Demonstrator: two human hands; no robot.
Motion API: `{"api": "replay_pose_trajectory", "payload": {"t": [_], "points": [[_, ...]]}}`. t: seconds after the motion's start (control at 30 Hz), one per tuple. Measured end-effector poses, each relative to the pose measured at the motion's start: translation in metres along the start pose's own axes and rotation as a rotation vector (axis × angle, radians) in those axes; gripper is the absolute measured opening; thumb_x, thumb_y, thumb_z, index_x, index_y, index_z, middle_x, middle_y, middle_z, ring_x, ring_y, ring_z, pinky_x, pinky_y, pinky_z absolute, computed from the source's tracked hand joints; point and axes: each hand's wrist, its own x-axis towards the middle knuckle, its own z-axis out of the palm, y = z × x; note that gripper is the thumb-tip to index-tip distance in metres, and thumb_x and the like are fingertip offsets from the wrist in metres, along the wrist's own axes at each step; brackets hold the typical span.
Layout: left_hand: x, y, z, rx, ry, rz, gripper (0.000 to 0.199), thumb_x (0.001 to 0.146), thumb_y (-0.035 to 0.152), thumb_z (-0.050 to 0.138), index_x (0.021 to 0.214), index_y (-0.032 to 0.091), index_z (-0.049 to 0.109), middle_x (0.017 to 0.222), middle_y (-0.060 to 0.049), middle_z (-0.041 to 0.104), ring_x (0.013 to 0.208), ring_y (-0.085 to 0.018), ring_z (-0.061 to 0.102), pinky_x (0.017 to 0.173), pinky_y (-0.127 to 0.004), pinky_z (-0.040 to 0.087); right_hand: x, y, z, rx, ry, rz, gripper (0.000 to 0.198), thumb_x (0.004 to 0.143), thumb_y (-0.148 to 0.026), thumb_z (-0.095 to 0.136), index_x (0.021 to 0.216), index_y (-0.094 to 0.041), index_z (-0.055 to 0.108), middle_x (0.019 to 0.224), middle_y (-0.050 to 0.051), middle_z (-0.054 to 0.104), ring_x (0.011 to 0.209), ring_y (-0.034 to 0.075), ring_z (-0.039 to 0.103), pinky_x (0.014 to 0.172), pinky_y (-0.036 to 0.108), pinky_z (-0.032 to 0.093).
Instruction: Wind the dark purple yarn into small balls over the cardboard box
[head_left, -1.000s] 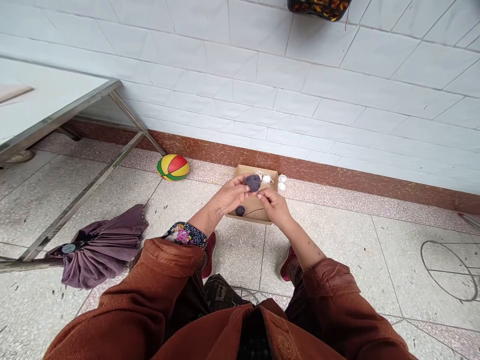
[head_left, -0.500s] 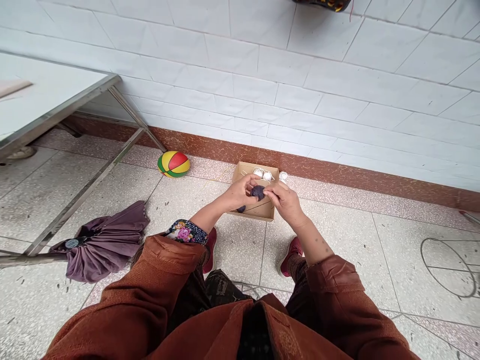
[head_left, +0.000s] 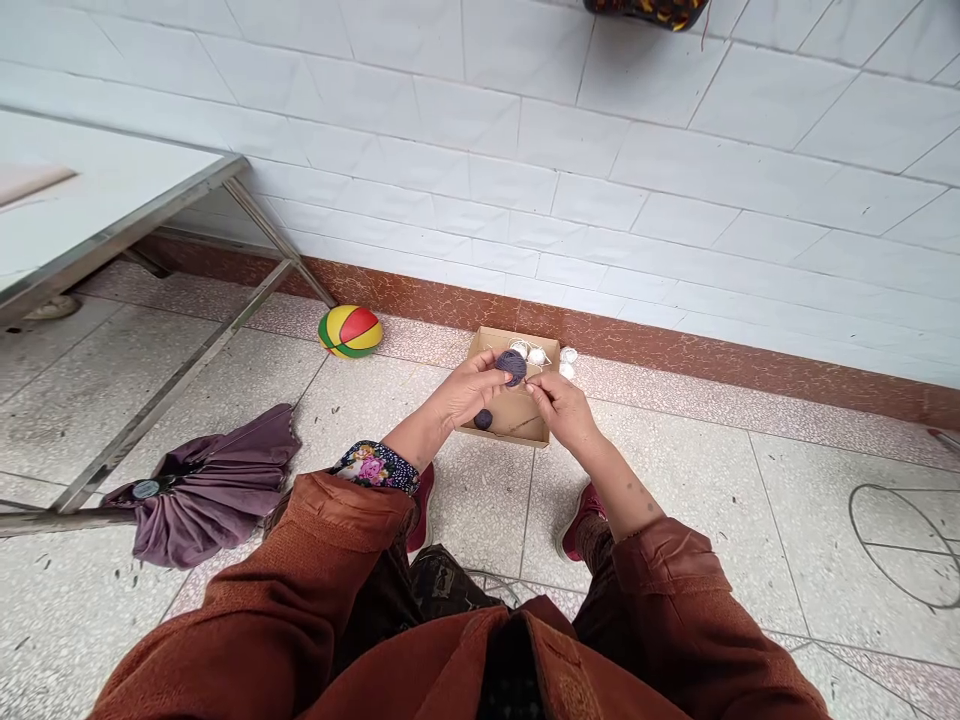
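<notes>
My left hand point(head_left: 474, 388) grips a dark purple-grey ball of yarn point(head_left: 511, 366) between thumb and fingers, above a shallow cardboard box point(head_left: 506, 427). Just to the right of the ball, my right hand point(head_left: 561, 405) is closed in a pinch; a strand of the same dark yarn seems to run to its fingertips. Inside the box lies a smaller dark ball of yarn point(head_left: 484, 419), near the left front corner. White balls of yarn point(head_left: 535, 356) sit at the back of the box, and more white yarn point(head_left: 568, 362) is on the floor beside its right edge.
A colourful ball point(head_left: 350, 331) rests by the wall, left of the box. Farther left are a folded purple umbrella point(head_left: 217, 485) and a metal-framed table point(head_left: 150, 190). A wire ring stand point(head_left: 904, 545) lies on the floor at right. The tiled wall point(head_left: 480, 150) rises behind the box.
My left hand has turned, so the yarn ball shows more fully and sits slightly higher. The fingers of my right hand have drawn a little lower beside it. The small dark ball is now uncovered.
</notes>
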Motion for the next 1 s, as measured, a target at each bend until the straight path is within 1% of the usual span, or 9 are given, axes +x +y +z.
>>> {"api": "replay_pose_trajectory", "payload": {"t": [0.13,0.27,0.33,0.43,0.53,0.63,0.77,0.87,1.0], "points": [[0.003,-0.004,-0.004,0.119,0.1,-0.003,0.042,0.068,0.023,0.092,0.106,0.017,0.074,0.109,-0.006,0.076,0.096,-0.017,0.069,0.093,-0.035,0.056,-0.003,-0.009,-0.004,0.025,-0.061,-0.072,0.017,0.106,-0.029,0.06,0.101,-0.025,0.076,0.094,0.006,0.077,0.088,0.023,0.071,0.086,0.037,0.059],[0.003,-0.008,-0.006,0.393,0.148,0.012,0.044,0.07,0.024,0.089,0.111,0.017,0.075,0.106,-0.004,0.076,0.095,-0.018,0.068,0.093,-0.035,0.053,-0.002,-0.015,-0.012,0.032,-0.086,-0.127,0.019,0.108,-0.031,0.062,0.106,-0.027,0.08,0.096,0.006,0.077,0.084,0.022,0.07,0.08,0.036,0.059],[0.003,-0.01,-0.006,0.511,0.091,0.004,0.044,0.07,0.024,0.089,0.112,0.017,0.076,0.103,-0.004,0.076,0.092,-0.017,0.067,0.093,-0.035,0.052,0.001,-0.015,-0.017,0.03,-0.05,-0.142,0.02,0.109,-0.034,0.063,0.105,-0.027,0.081,0.097,0.006,0.077,0.086,0.023,0.071,0.08,0.036,0.059],[0.002,-0.014,-0.006,0.547,-0.095,-0.008,0.049,0.071,0.026,0.091,0.116,0.018,0.076,0.104,-0.004,0.075,0.091,-0.017,0.066,0.092,-0.036,0.05,0.005,-0.01,-0.02,0.019,0.027,-0.127,0.02,0.108,-0.036,0.065,0.1,-0.028,0.081,0.098,0.007,0.077,0.092,0.024,0.071,0.084,0.037,0.059],[-0.002,-0.014,-0.003,0.425,-0.254,-0.025,0.072,0.072,0.026,0.095,0.139,0.023,0.069,0.106,-0.003,0.074,0.097,-0.018,0.069,0.094,-0.036,0.051,0.009,-0.002,-0.018,0.003,0.085,-0.047,0.021,0.108,-0.037,0.066,0.095,-0.028,0.08,0.095,0.006,0.075,0.092,0.024,0.07,0.086,0.038,0.058],[-0.006,-0.01,0.001,0.274,-0.314,-0.036,0.082,0.075,0.026,0.096,0.151,0.029,0.063,0.111,-0.004,0.075,0.104,-0.02,0.07,0.096,-0.035,0.051,0.012,0.005,-0.015,0.018,0.122,0.042,0.022,0.107,-0.036,0.065,0.09,-0.026,0.075,0.089,0.005,0.073,0.087,0.024,0.068,0.083,0.036,0.057],[-0.008,-0.006,0.002,0.082,-0.229,-0.009,0.058,0.075,0.024,0.096,0.13,0.025,0.077,0.125,-0.008,0.075,0.113,-0.021,0.07,0.101,-0.034,0.051,0.011,0.009,-0.008,0.045,0.098,0.109,0.021,0.104,-0.032,0.062,0.086,-0.025,0.071,0.089,0.005,0.072,0.086,0.023,0.066,0.083,0.035,0.056],[-0.006,-0.007,0.001,0.008,-0.122,-0.003,0.045,0.073,0.023,0.097,0.115,0.02,0.079,0.117,-0.007,0.076,0.107,-0.02,0.07,0.099,-0.035,0.052,0.009,0.008,-0.003,0.051,0.029,0.128,0.018,0.102,-0.03,0.063,0.087,-0.025,0.07,0.089,0.005,0.073,0.086,0.023,0.066,0.082,0.034,0.055],[-0.001,-0.01,-0.002,0.038,0.024,0.013,0.042,0.071,0.022,0.094,0.109,0.019,0.077,0.11,-0.005,0.076,0.101,-0.019,0.069,0.096,-0.034,0.052,0.005,-0.001,-0.004,0.078,-0.062,0.098,0.016,0.103,-0.033,0.065,0.091,-0.024,0.073,0.09,0.004,0.075,0.084,0.021,0.066,0.082,0.033,0.055]]}}
